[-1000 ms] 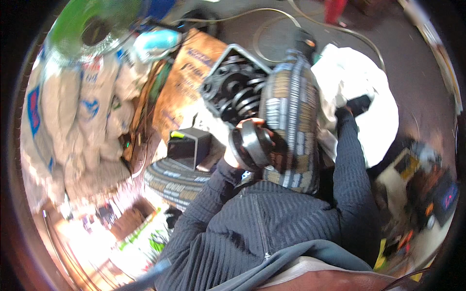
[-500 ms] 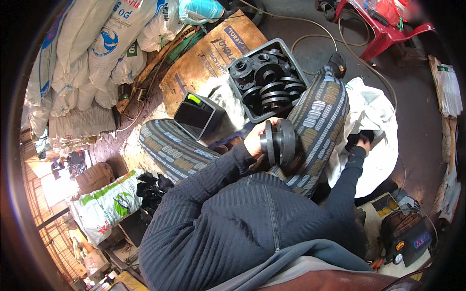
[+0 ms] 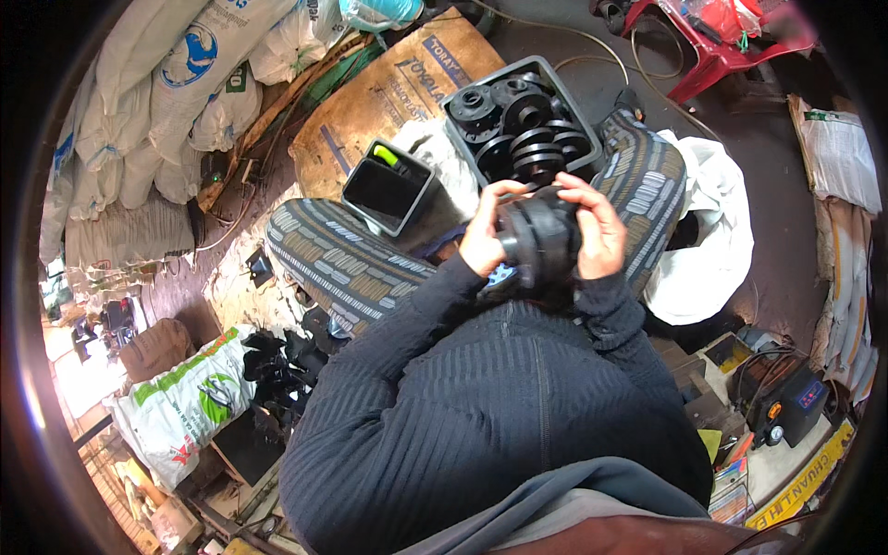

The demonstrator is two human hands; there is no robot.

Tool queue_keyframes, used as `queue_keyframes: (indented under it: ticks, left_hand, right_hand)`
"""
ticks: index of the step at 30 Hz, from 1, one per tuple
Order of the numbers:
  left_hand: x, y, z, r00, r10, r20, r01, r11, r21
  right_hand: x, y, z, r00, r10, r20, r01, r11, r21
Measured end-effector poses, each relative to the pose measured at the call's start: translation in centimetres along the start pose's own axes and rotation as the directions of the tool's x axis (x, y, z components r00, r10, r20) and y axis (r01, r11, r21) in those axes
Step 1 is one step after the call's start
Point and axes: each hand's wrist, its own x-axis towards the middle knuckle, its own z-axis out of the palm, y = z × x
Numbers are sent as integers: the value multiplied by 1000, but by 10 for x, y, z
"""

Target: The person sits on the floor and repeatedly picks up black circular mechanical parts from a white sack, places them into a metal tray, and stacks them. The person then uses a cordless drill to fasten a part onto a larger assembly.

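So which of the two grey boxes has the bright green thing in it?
The smaller grey box, on the left: the bright green thing shows inside it. The bigger grey box holds black round parts instead.

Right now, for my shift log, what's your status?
Left hand, right hand: both on black parts. Parts between the hands. Loaded gray bin just beyond.
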Motion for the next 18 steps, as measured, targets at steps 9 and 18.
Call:
queue_keyframes:
  ticks: [9, 18]
  left_hand:
    - [-30, -24, -59, 974, -227, -14, 223, 944, 245]
    - [75, -44, -62, 956, 276, -96, 72, 94, 993]
  right_hand:
    - [-44, 107, 31, 843, 499, 201, -536, 812, 231]
    - [3, 120, 53, 572, 820, -17, -717, 510, 475]
